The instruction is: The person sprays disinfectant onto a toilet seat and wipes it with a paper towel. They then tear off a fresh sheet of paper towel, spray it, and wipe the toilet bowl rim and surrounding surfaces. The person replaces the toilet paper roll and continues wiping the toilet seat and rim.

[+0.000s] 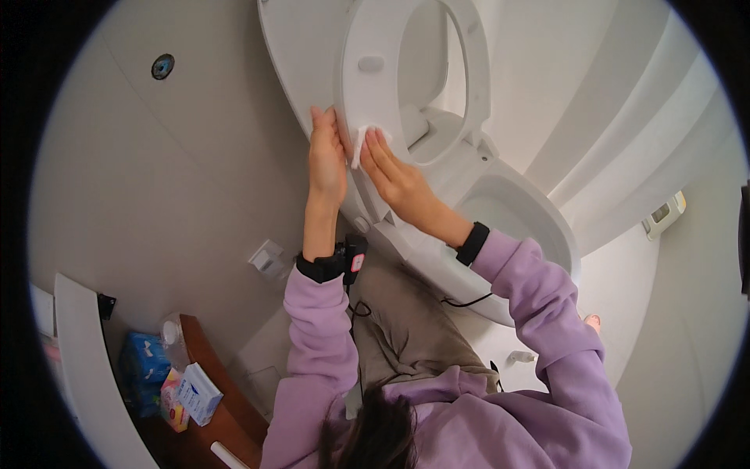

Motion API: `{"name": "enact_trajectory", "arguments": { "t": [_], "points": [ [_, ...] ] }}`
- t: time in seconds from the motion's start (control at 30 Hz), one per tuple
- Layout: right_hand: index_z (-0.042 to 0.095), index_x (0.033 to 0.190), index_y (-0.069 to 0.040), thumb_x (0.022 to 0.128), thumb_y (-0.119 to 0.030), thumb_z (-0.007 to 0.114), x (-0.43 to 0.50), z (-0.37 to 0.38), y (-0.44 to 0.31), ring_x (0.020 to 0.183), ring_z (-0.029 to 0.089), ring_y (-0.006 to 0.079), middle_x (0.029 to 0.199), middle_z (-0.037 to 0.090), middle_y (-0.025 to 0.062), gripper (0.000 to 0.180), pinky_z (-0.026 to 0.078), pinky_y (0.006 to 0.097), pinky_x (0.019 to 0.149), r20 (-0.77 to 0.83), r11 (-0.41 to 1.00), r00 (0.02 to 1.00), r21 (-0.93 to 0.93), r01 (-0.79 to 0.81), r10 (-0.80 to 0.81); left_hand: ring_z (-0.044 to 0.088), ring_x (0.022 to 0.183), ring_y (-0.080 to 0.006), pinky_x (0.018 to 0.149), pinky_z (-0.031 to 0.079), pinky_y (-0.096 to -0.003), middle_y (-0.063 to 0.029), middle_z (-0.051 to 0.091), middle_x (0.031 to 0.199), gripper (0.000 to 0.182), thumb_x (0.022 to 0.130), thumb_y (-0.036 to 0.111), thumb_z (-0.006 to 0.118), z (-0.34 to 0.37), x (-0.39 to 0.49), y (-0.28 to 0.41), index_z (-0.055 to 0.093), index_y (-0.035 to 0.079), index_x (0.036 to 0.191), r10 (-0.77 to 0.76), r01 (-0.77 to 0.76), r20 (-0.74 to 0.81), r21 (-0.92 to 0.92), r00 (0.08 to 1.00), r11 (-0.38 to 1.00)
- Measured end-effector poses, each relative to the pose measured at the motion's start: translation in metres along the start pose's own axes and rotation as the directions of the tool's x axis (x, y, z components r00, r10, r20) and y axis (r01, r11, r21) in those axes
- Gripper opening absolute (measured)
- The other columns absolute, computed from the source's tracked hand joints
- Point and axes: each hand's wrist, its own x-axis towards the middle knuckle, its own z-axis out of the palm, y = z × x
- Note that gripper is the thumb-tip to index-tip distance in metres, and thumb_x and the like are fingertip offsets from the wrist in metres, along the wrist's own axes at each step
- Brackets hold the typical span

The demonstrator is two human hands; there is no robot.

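A white toilet seat stands raised in front of the white lid, above the toilet bowl. My left hand is at the seat's left rim, its fingers curled at the edge and partly hidden. With flattened fingers, my right hand presses a folded white wipe against the underside of the seat, close to that same rim. The wipe is mostly covered by the fingers. Black bands circle both wrists, and a small black device is attached at the left one.
A white curtain hangs at the right. On the left wall sits a white socket box. A brown shelf at lower left carries blue packs and a tissue pack. A dark cable runs beside the bowl; a small bottle lies on the floor.
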Motion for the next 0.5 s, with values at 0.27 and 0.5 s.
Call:
{"name": "enact_trajectory", "arguments": {
  "t": [0.27,0.5],
  "points": [
    [0.057,0.115,0.011,0.077,0.002,0.058,-0.091,0.003,-0.017,0.119,0.055,0.0349,0.124,0.055,0.0244,0.039,0.054,0.0343,0.087,0.296,0.985,0.946,-0.065,0.159,-0.134,0.049,0.112,-0.0174,0.101,0.034,-0.0324,-0.0104,0.056,0.117,0.073,0.099,0.059,0.019,-0.005,0.006,-0.004,0.051,-0.002,0.122,-0.042,0.043,-0.013,0.126,0.999,0.991],
    [0.053,0.127,0.0,0.076,0.013,0.05,-0.08,-0.024,0.023,0.109,0.059,0.0373,0.139,0.044,0.0233,0.053,0.052,0.0379,0.089,0.108,0.861,0.907,0.287,-0.42,0.406,0.05,0.105,-0.0156,0.095,0.035,-0.0294,-0.0089,0.056,0.113,0.073,0.098,0.061,0.02,0.004,0.002,-0.001,0.052,0.0,0.12,-0.026,0.031,-0.074,0.068,0.997,0.997]
  ]
}}
